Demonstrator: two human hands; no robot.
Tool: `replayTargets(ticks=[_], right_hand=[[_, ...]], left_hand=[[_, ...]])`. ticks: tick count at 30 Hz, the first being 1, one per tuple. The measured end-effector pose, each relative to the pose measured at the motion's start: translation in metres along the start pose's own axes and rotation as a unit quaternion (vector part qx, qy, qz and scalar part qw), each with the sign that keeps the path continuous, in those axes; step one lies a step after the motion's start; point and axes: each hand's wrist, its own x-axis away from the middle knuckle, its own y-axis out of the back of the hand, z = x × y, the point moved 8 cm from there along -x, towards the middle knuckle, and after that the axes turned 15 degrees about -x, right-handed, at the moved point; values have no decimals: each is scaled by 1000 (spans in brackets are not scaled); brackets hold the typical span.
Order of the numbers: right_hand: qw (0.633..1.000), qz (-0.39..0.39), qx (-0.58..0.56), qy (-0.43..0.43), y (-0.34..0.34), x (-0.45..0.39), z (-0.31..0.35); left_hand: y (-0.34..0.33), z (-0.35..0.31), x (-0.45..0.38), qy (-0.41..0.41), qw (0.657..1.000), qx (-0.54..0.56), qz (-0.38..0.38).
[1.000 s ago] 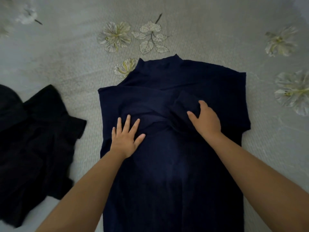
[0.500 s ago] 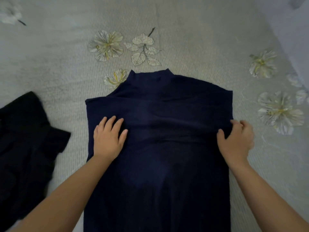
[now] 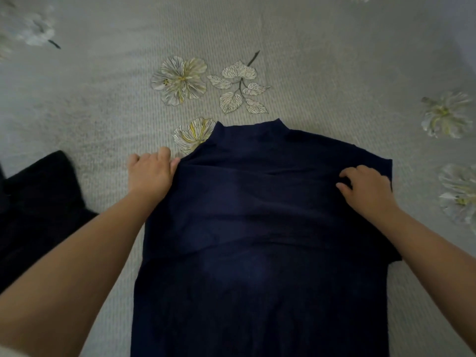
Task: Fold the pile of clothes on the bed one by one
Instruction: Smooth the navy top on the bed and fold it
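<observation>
- A navy top (image 3: 260, 228) lies flat on the bed (image 3: 322, 60), filling the middle and lower part of the frame, its high collar pointing toward the top.
- Both sleeves look folded in across the chest, leaving soft horizontal creases over the body.
- The left hand (image 3: 150, 173) sits at the garment's upper left shoulder corner, left of centre in the frame; its fingers are curled together and pinch the edge of the cloth there.
- The right hand (image 3: 367, 188) rests on the upper right shoulder, right of centre; its fingers are bent and bunched on the fabric, the thumb spread off to the side. Whether it truly grips a fold or only presses down, I cannot tell.
- A black garment (image 3: 33, 210) lies crumpled at the left edge of the frame, apart from the navy one.
- The bed cover is pale grey and ribbed, printed with cream flowers (image 3: 180, 79) and leaves (image 3: 239, 88) just above the collar.
</observation>
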Motion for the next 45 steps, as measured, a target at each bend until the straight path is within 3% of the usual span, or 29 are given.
replayTargets(ticks=[5, 10, 12, 14, 17, 19, 22, 25, 29, 32, 33, 36, 42, 45], right_hand=[[989, -78, -64, 109, 3, 2, 11], [988, -117, -10, 100, 4, 2, 12], [985, -137, 14, 103, 4, 2, 22], [981, -142, 2, 135, 3, -1, 44], [974, -89, -61, 199, -7, -16, 98], [962, -62, -83, 253, -17, -30, 144], [943, -18, -52, 327, -41, -48, 219], [951, 82, -5, 297, -78, -73, 258], [911, 168, 176, 334, -107, -91, 276], [881, 141, 171, 418, -103, -94, 296], [891, 109, 140, 417, -95, -103, 301], [936, 92, 152, 303, -92, -130, 291], [978, 9, 85, 192, -94, -126, 272], [973, -22, 49, 223, -92, -105, 270]], left_hand=[[-8, 6, -10, -77, 995, -62, 19], [-19, 0, -13, -125, 985, -99, 62], [-28, -1, -4, -118, 986, -93, 71], [-25, 9, 5, -41, 998, 9, 41], [-21, 32, 32, 108, 980, 165, -27], [-28, 34, 57, 161, 960, 228, -6], [-52, 32, 81, 178, 949, 250, 64], [-65, 33, 88, 163, 959, 216, 81], [-68, 36, 90, 166, 952, 247, 70], [-70, 40, 90, 180, 944, 272, 49], [-69, 40, 90, 187, 941, 280, 44], [-70, 42, 89, 200, 935, 289, 42], [-69, 37, 84, 152, 966, 209, 16], [-73, 34, 84, 149, 966, 206, 43]])
